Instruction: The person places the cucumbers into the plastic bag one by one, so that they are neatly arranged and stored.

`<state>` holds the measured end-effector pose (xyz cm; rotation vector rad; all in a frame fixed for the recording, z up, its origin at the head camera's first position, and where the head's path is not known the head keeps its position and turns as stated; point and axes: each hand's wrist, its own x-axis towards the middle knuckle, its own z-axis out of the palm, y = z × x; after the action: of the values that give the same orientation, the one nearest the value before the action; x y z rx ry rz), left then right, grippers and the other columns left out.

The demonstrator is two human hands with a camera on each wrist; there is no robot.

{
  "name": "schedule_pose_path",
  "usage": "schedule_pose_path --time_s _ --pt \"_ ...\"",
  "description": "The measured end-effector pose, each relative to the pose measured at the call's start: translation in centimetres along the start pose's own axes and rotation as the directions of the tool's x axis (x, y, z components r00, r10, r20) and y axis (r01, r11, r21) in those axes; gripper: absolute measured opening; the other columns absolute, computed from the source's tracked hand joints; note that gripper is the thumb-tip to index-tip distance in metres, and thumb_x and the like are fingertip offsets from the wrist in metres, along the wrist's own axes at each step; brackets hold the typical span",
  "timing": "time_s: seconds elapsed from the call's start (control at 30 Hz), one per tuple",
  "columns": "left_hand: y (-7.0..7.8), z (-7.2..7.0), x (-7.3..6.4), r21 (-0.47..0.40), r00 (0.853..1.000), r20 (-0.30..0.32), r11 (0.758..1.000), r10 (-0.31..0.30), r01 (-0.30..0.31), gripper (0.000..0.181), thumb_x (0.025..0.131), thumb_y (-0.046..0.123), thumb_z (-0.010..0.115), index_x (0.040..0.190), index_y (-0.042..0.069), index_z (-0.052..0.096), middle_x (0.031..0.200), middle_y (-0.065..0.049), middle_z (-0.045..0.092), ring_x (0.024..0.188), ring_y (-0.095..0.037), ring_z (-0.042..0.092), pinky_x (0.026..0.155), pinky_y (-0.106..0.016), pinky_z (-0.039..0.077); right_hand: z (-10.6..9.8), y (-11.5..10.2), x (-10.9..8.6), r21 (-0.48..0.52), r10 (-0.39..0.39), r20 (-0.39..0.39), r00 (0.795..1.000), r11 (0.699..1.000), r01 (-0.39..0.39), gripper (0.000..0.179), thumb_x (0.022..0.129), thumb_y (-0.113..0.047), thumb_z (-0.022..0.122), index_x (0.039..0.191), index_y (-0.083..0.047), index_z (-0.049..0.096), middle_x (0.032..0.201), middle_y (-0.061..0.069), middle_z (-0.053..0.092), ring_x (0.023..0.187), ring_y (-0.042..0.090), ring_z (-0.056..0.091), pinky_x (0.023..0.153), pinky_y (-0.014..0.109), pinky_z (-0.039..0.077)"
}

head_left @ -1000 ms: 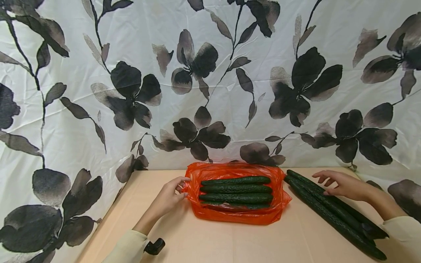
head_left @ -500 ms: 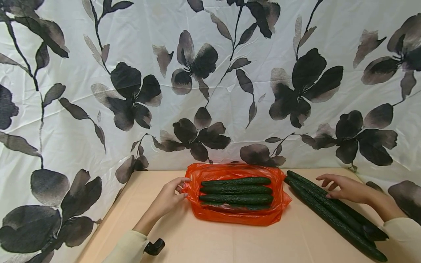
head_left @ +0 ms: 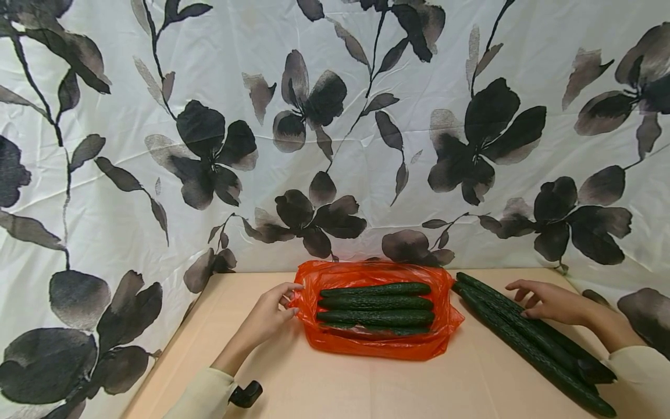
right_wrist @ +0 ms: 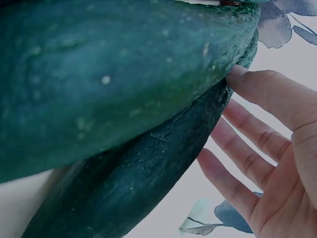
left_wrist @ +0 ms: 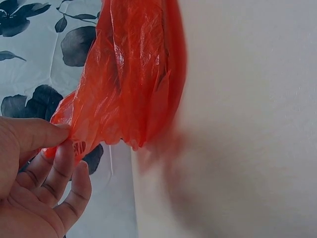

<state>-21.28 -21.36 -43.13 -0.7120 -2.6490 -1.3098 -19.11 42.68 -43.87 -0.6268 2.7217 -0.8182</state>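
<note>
A red plastic bag [head_left: 377,347] lies on the table with several dark green cucumbers [head_left: 377,317] side by side on it, the nearest one partly covered by the film. My left hand [head_left: 268,311] pinches the bag's left end; in the left wrist view the thumb and forefinger hold the thin red film [left_wrist: 129,74]. To the right, a slanting pile of long cucumbers [head_left: 523,341] rests on the table. My right hand [head_left: 557,304] is at the pile's far side, its fingers loosely bent. In the right wrist view the thumb tip meets a cucumber [right_wrist: 124,89], with the other fingers spread beside it.
The table [head_left: 408,390] has a pale peach top. Behind it hangs a white cloth [head_left: 366,151] printed with dark flowers, which also runs down the left side. A small black device [head_left: 246,394] is at the left sleeve.
My right hand has shifted slightly to the right along the cucumber pile. The left hand, the bag and the cucumbers stay in place.
</note>
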Motion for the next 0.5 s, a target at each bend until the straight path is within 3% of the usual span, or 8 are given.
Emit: schedule_pose_path --time_s 0.33,0.5 --pt "-0.06 0.10 0.01 0.006 1.000 0.020 1.000 -0.004 0.004 0.049 0.083 -0.010 0.073 0.130 0.001 0.063 0.097 -0.005 0.066 0.081 -0.017 0.062 0.071 -0.026 0.053 -0.22 -0.31 -0.01 0.036 0.038 0.027 0.999 0.999 -0.039 0.059 0.092 -0.005 0.069 0.139 0.015 0.040 0.116 0.024 0.062 0.096 0.039 0.070 0.073 0.034 0.059" --pt "-0.01 0.15 0.12 0.004 1.000 0.021 1.000 -0.008 0.008 0.048 0.084 -0.009 0.072 0.130 0.001 0.063 0.097 -0.005 0.066 0.082 -0.017 0.062 0.072 -0.031 0.054 -0.44 -0.32 0.51 0.031 0.096 0.051 0.994 0.995 -0.098 0.057 0.091 -0.006 0.068 0.138 0.015 0.042 0.110 0.017 0.063 0.097 0.035 0.068 0.073 0.035 0.057"
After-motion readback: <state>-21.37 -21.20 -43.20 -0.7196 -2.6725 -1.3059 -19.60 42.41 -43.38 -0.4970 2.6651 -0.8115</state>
